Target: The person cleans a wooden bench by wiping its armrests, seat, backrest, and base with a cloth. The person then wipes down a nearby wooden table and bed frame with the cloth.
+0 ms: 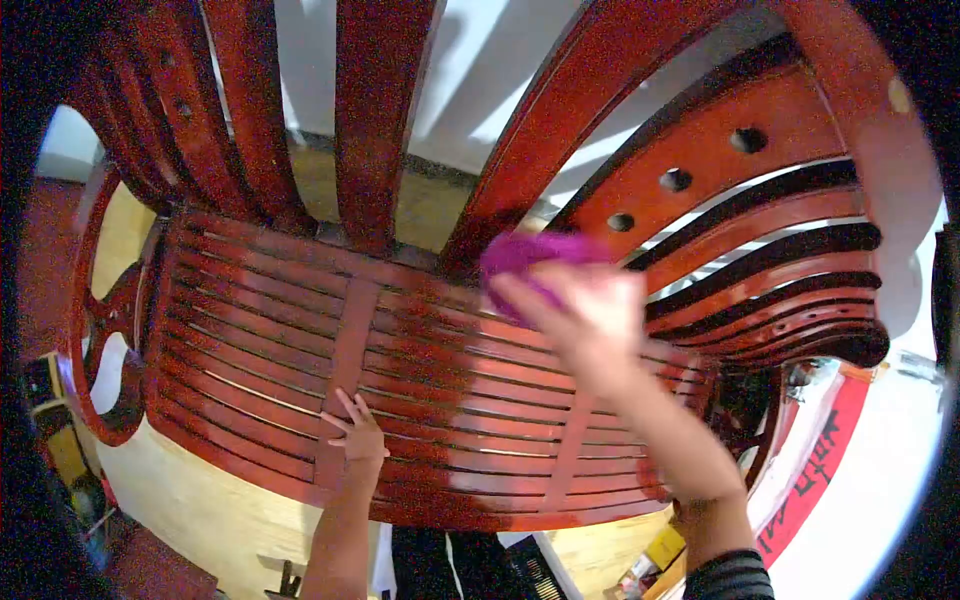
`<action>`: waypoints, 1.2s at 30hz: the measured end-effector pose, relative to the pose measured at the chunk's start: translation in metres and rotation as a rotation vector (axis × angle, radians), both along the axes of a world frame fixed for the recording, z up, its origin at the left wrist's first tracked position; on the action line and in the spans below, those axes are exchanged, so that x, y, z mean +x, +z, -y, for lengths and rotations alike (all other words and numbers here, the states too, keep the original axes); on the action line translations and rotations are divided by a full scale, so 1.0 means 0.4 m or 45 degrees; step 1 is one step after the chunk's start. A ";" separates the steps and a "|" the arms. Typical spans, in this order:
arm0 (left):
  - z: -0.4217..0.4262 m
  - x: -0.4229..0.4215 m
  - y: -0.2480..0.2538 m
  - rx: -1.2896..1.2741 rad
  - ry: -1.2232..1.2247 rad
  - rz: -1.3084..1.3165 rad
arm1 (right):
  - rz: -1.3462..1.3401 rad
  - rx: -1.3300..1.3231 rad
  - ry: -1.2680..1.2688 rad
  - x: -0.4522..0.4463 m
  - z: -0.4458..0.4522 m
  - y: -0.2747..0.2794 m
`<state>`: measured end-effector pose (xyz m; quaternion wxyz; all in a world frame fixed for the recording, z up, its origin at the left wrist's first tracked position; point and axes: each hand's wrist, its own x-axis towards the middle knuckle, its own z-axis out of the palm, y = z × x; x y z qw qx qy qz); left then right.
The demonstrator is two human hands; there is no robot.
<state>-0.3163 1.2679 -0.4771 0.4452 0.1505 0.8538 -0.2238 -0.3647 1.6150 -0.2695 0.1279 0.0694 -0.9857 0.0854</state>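
Note:
A reddish-brown wooden bench with a slatted seat (250,370) and a tall slatted backrest (375,120) fills most of the view. My left hand (362,438) rests on the seat slats with its fingers spread, holding nothing. Up by the foot of the backrest, my right hand (598,312) is blurred by motion and grips a purple cloth (510,270). The cloth lies against or just in front of the lower backrest; exact contact cannot be made out. Part of the cloth is hidden behind the hand.
A curved armrest (78,310) bounds the bench on the left. At the right hangs or lies a red strip with black lettering (820,465). A yellow box (665,547) and small items sit on the floor at lower right. Behind the backrest is a white wall (480,70).

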 end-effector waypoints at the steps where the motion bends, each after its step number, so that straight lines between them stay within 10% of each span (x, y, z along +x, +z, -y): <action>1: 0.001 0.001 -0.003 -0.025 -0.004 0.005 | 0.042 -0.102 -0.208 -0.018 -0.043 0.144; 3: 0.007 0.001 0.000 -0.029 -0.066 0.000 | -0.467 -0.218 -0.219 -0.079 -0.124 0.307; 5: 0.004 0.006 0.001 -0.040 -0.055 -0.033 | -1.091 0.766 -0.062 -0.138 -0.221 0.437; 16: -0.020 -0.004 0.017 -0.126 -0.108 0.000 | -0.527 0.575 -0.451 0.075 -0.129 -0.290; 24: -0.010 0.005 0.004 -0.197 -0.254 -0.033 | 0.347 0.394 -0.066 0.224 0.018 -0.639; 31: -0.007 -0.002 -0.002 -0.123 0.047 0.040 | -0.006 -0.056 0.032 0.228 -0.241 0.017; 34: 0.012 0.005 -0.002 -0.159 -0.350 0.007 | -1.011 0.475 -0.132 0.167 -0.365 0.276; 36: 0.053 0.015 -0.062 -0.155 -0.365 0.018 | -0.875 0.628 -0.496 0.114 -0.429 0.356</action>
